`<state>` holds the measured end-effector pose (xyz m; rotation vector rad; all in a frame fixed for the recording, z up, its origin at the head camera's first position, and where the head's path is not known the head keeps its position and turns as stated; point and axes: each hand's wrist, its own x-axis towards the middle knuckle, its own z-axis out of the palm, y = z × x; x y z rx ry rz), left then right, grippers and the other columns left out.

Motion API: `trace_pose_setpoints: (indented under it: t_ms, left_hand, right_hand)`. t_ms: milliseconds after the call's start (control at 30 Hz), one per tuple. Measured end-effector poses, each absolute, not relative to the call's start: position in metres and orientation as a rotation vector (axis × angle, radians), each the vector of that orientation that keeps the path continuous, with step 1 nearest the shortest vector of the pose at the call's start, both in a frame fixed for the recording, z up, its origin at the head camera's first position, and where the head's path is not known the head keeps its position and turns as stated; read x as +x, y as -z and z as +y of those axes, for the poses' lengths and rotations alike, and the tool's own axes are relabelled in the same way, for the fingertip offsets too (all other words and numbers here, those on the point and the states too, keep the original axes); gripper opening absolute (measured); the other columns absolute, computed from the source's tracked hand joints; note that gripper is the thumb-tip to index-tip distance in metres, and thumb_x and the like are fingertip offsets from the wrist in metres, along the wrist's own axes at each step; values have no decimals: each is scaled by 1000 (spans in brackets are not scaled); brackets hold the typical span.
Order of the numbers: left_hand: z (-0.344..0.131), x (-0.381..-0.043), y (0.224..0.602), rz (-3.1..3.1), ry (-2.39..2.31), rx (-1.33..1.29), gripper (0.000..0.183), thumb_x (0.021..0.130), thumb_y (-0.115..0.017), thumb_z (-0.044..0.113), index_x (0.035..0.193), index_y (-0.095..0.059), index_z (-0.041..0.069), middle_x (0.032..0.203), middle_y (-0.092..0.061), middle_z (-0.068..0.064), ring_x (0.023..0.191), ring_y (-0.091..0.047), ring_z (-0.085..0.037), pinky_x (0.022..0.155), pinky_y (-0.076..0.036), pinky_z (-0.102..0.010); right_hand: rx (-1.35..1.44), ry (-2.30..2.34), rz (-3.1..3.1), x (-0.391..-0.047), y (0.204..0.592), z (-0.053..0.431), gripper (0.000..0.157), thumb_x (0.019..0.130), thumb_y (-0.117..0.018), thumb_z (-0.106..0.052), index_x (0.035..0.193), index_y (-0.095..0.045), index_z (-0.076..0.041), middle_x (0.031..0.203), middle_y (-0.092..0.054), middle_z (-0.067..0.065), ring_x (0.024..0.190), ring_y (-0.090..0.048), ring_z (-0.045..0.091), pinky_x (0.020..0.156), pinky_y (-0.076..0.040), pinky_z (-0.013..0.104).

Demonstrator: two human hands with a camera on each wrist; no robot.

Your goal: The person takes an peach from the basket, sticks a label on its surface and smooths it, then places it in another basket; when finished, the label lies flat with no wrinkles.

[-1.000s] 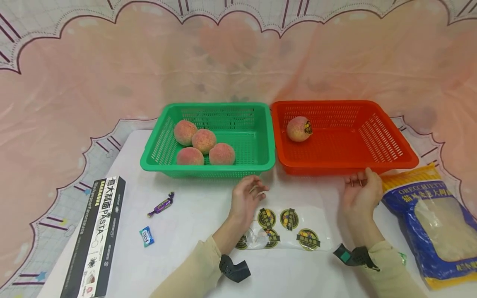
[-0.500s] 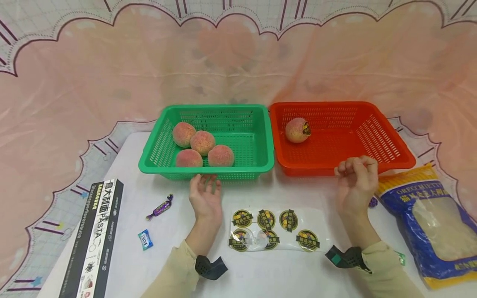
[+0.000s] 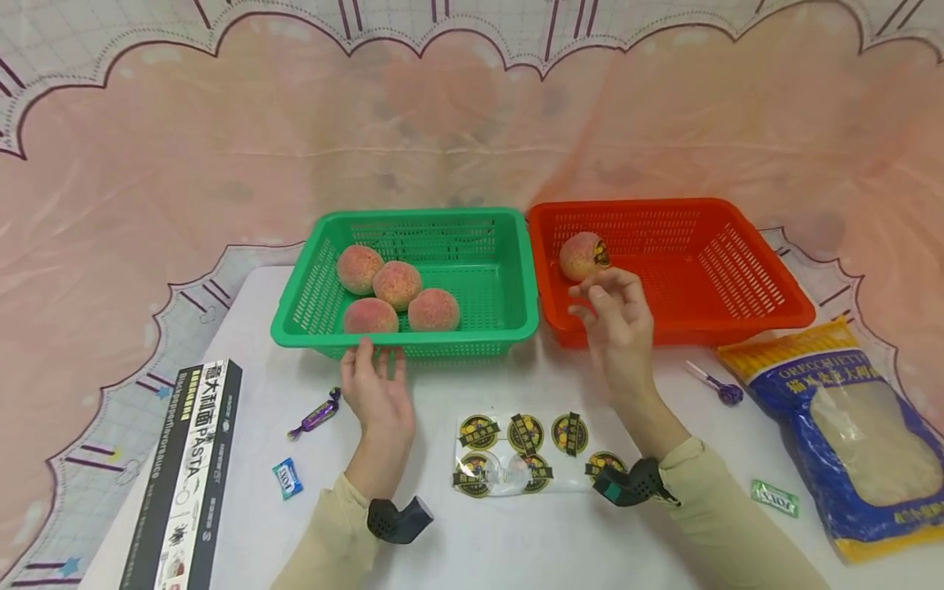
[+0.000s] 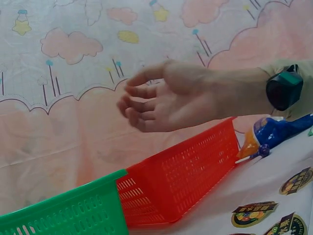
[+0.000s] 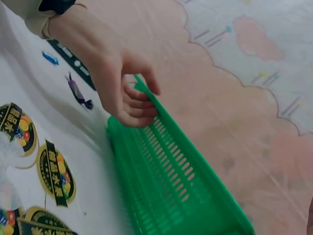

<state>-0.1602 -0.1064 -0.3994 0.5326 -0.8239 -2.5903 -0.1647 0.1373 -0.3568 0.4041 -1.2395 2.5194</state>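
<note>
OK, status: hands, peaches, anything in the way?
Left hand at front of green basket. Right hand empty near red basket. Four peaches in green, one stickered peach in red. Green basket's top unobstructed.

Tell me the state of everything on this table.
Green basket, holding four peaches
Red basket, holding one stickered peach
Sticker sheet, flat, bearing six stickers
Pasta box, lying flat
Pasta bag, lying flat, filled
Purple candy, wrapped
Blue candy, wrapped
Green candy, wrapped
Lollipop, lying down
</note>
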Motion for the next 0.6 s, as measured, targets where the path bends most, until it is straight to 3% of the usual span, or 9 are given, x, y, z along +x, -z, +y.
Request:
trace_pose_setpoints:
  t_ms: [300,600]
  left_hand:
    - [-112,-166,396,-832,2542,557,21,87,-53,9,103,-39,10,103,-43,-2,91,-46,-20,92,-41,-36]
    - [-113,-164,397,-868,2536,587,26,88,-51,8,109,-37,7,104,-42,-2,95,-47,-21,94,-41,-37]
  right_hand:
    - [317,-2408,-1631,-200,351,93,29,87,-55,-11,113,-44,-3,105,-51,8,100,-52,24,82,-48,26]
    - [265,-2374,-1836,-222,356,61,34,86,-57,-16,116,-45,-7,111,-50,8,96,-54,18,80,-47,24]
